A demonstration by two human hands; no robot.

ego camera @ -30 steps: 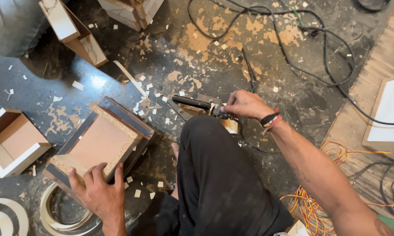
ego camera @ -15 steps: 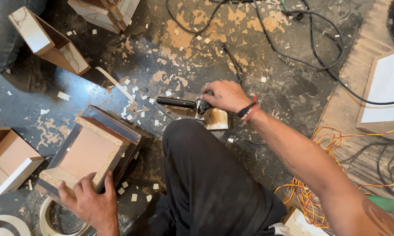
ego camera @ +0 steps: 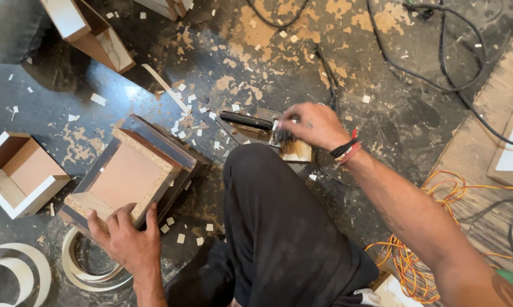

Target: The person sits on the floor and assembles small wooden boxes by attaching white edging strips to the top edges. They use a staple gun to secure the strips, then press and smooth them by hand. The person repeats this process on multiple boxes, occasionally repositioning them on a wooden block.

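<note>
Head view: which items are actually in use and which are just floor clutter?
In use:
- left hand gripping the open wooden box
- right hand on the black-handled tool over a small wood block

Lying about:
- white-edged box
- edge-banding rolls
- orange cable
- black cables
- white scraps

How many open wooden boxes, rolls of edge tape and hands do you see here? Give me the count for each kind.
Open wooden boxes: 3 (under the left hand, white one left, top left)
Rolls of edge tape: 2
Hands: 2 (right hand on a black-handled tool)
Total: 7
</note>
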